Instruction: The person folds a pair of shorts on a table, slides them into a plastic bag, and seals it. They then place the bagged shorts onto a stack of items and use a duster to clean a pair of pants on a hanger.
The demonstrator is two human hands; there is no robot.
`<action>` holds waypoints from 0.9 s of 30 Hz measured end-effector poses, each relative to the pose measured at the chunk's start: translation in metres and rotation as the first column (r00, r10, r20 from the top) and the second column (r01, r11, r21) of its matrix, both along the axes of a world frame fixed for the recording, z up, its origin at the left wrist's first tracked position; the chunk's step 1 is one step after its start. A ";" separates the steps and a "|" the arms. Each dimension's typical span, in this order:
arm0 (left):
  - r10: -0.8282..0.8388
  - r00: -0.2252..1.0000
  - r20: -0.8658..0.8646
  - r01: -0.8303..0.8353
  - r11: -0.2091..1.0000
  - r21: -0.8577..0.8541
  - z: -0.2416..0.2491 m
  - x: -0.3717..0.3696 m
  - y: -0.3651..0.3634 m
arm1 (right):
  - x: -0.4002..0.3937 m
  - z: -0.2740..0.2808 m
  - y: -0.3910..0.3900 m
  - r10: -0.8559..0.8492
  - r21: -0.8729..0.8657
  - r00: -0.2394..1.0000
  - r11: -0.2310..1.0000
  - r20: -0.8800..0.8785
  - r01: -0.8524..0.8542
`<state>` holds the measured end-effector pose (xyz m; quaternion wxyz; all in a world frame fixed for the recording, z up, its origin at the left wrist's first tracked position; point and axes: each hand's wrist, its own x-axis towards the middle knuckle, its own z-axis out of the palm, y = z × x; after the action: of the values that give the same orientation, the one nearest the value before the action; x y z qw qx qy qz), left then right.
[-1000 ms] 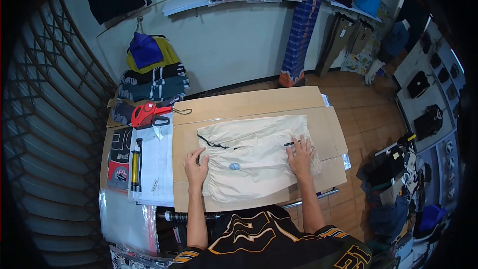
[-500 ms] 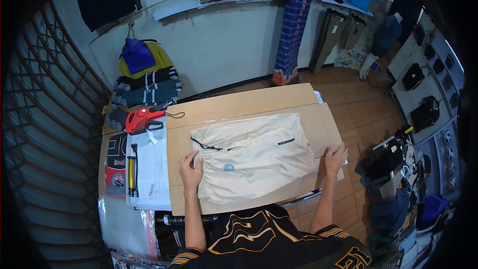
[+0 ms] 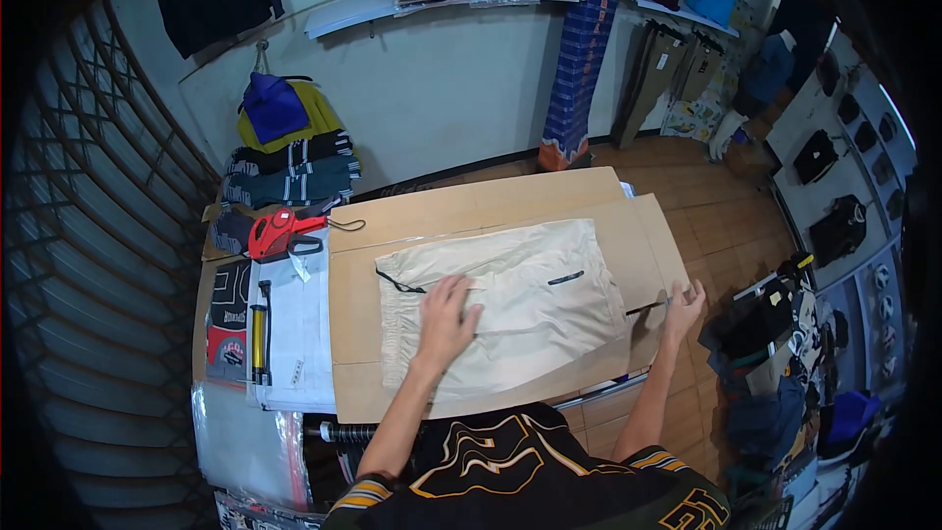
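Cream shorts [image 3: 530, 334] lie spread on a brown cardboard sheet [image 3: 363, 221], their elastic waistband at the left and a dark cord near its upper part. My left hand [image 3: 448, 322] rests on the shorts beside the waistband, palm down with fingers apart, covering the round badge. At the right edge of the cardboard is my right hand [image 3: 684, 310], fingers apart, touching or very near the upper cardboard piece. A dark gap shows between the cardboard layers just left of it.
Left of the cardboard are a red label gun [image 3: 285, 234], a yellow-and-black pump [image 3: 259, 342] and plastic packaging [image 3: 245, 442]. Folded clothes [image 3: 294, 172] are stacked at the back left. Clothing racks [image 3: 775, 334] stand at the right, beyond the tiled floor.
My left hand has moved right from the waistband edge onto the shorts. My right hand has shifted slightly right, and the upper cardboard piece has moved a little with it.
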<state>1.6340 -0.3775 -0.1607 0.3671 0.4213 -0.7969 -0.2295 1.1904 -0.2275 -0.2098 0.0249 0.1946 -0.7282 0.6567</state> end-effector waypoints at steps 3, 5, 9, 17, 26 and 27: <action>-0.130 0.956 0.263 0.131 0.991 0.016 -0.020 -0.029 -0.010 | 0.034 0.057 0.000 0.116 -0.385 0.940 0.923 0.321 0.018; -0.135 0.943 0.305 0.143 0.990 -0.005 -0.037 -0.036 -0.017 | 0.041 0.075 0.008 0.297 -0.522 0.866 0.851 0.402 -0.050; -0.191 0.964 0.187 0.189 0.982 0.029 -0.025 -0.029 -0.017 | 0.050 0.060 0.007 0.877 -0.861 0.392 0.408 0.277 -0.303; 0.255 0.942 -0.217 -0.239 0.966 0.096 0.007 0.073 0.010 | 0.130 0.038 -0.028 0.804 -0.722 0.122 0.579 0.581 -0.379; 0.714 0.690 0.119 -0.723 0.683 0.103 -0.025 0.154 0.068 | 0.249 0.054 -0.067 0.929 -0.132 0.183 0.236 0.323 -0.963; 0.777 0.609 0.159 -0.790 0.612 0.035 -0.030 0.153 0.071 | 0.255 0.055 -0.069 0.956 0.259 0.268 0.230 0.121 -0.938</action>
<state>1.7873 -0.3063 -0.1910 0.3567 0.7593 -0.5412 -0.0585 1.4456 -0.2964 -0.1549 -0.3818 0.6166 -0.5449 0.4207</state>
